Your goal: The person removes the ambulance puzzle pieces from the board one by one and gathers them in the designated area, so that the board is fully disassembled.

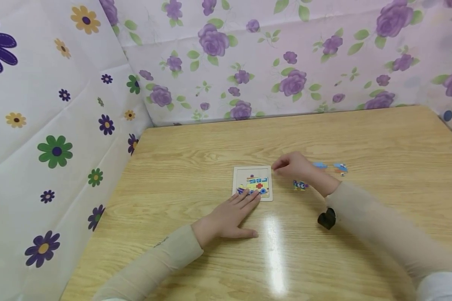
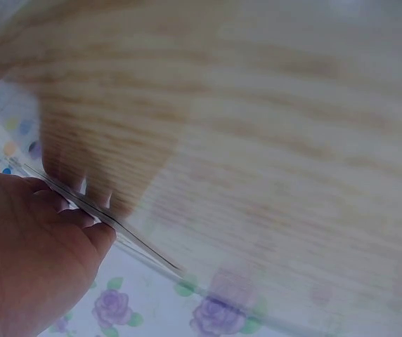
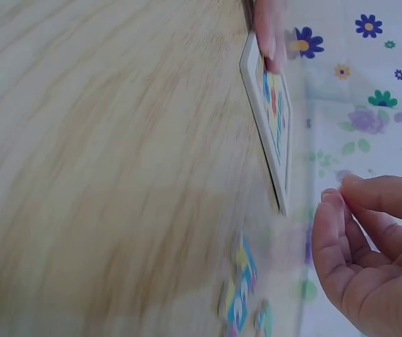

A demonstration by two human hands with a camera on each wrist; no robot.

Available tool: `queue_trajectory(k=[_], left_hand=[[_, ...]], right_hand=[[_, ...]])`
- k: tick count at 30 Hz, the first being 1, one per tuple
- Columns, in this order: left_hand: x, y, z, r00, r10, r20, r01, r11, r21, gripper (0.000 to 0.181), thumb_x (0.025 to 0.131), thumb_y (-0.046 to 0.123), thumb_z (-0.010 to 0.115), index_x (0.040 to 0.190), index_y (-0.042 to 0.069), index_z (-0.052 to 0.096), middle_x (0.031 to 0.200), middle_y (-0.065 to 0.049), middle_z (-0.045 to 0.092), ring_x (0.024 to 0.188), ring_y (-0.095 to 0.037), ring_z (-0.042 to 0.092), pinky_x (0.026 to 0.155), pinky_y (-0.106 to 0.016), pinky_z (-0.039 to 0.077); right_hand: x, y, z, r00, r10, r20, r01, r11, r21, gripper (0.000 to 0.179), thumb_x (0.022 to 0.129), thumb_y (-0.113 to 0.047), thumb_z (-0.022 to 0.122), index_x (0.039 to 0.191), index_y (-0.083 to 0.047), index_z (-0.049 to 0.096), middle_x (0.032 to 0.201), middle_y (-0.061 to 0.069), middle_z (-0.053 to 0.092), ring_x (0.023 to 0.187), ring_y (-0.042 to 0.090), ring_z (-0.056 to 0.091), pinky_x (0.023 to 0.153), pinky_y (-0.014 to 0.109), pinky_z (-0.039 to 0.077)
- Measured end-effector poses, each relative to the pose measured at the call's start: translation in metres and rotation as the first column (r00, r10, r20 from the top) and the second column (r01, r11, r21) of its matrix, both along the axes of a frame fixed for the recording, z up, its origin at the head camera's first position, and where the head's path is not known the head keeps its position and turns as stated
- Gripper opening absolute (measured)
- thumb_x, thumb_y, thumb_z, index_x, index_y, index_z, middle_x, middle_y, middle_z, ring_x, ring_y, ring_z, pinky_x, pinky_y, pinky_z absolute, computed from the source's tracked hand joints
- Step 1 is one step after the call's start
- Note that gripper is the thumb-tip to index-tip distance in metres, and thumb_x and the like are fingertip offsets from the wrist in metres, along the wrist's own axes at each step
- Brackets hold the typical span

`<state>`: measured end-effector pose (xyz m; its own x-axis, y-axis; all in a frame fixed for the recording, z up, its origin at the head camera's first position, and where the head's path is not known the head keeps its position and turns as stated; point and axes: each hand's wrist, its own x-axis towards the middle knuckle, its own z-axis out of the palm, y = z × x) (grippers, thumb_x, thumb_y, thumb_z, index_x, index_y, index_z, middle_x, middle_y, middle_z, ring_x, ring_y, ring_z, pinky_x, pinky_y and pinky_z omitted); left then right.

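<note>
A small jigsaw puzzle board [image 1: 235,177] with a pale frame lies on the table, showing a yellow ambulance picture [image 1: 263,185] with a red cross. Its upper inside is plain and pale. My left hand [image 1: 235,215] lies flat with straight fingers, its fingertips resting on the board's lower edge. Raised beside the upper right corner is my right hand [image 1: 291,164], thumb and index fingertips together. No piece shows between those fingertips [image 3: 338,200] in the right wrist view. Below the right hand lies a blue puzzle piece with round eyes [image 1: 299,185].
Beyond the right forearm lie a light blue piece [image 1: 319,165] and a blue-and-orange piece [image 1: 340,168]. A black wrist device [image 1: 327,218] hangs under the right sleeve. The wooden table [image 1: 188,154] meets flowered sheets [image 1: 196,88] behind and at the left.
</note>
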<state>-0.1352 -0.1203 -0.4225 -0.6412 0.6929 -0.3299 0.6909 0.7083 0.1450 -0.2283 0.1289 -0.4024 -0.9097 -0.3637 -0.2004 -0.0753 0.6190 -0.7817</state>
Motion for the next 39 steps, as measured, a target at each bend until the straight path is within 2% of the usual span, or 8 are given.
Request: queue_trajectory(k=[6,12,20,29,39], left_hand=[[-0.001,0.000,-0.001,1.000,-0.007,-0.009,0.007,1.000,-0.007,0.091,0.090,0.067,0.041,0.154,0.015,0.003,0.161,0.001,-0.002,0.148,-0.019,-0.004,0.120,-0.038,0.007],[0.000,0.000,0.000,1.000,-0.006,-0.005,0.006,1.000,-0.004,0.091,0.090,0.065,0.043,0.154,0.015,0.003,0.161,0.000,-0.002,0.148,-0.019,-0.004,0.120,-0.038,0.008],[-0.001,0.001,0.001,1.000,-0.005,0.000,0.005,1.000,-0.004,0.091,0.090,0.065,0.043,0.154,0.015,0.003,0.161,0.001,-0.003,0.147,-0.019,-0.005,0.120,-0.038,0.007],[-0.001,0.001,-0.001,1.000,-0.012,-0.016,0.012,1.000,-0.009,0.091,0.090,0.065,0.043,0.154,0.014,0.004,0.161,0.000,-0.002,0.148,-0.019,-0.004,0.120,-0.038,0.008],[0.000,0.001,0.001,1.000,-0.015,-0.020,0.014,1.000,-0.008,0.091,0.090,0.065,0.044,0.154,0.012,0.006,0.161,-0.002,0.001,0.148,-0.021,-0.002,0.120,-0.039,0.010]], right_hand=[[-0.004,-0.021,-0.001,1.000,-0.011,0.017,0.012,0.997,-0.074,0.026,0.092,-0.012,0.061,0.114,0.001,0.066,0.113,0.017,0.066,0.100,0.025,0.061,0.082,0.033,0.052],[-0.007,-0.036,-0.001,0.999,-0.009,0.052,0.015,0.994,-0.111,0.026,0.092,-0.011,0.060,0.115,0.001,0.066,0.113,0.016,0.067,0.099,0.023,0.061,0.078,0.027,0.050],[-0.018,-0.043,-0.009,0.997,0.021,0.074,-0.013,0.994,-0.110,0.024,0.092,-0.010,0.060,0.114,-0.002,0.067,0.116,0.015,0.066,0.102,0.023,0.060,0.084,0.031,0.050],[-0.023,-0.050,-0.012,0.988,0.105,0.109,-0.095,0.991,-0.092,0.020,0.092,-0.004,0.058,0.108,0.002,0.067,0.106,0.016,0.068,0.090,0.017,0.063,0.079,0.029,0.055],[-0.019,-0.056,-0.010,0.988,0.087,0.130,-0.071,0.990,-0.123,0.020,0.092,-0.001,0.056,0.107,0.007,0.066,0.106,0.020,0.068,0.090,0.019,0.065,0.077,0.029,0.056]])
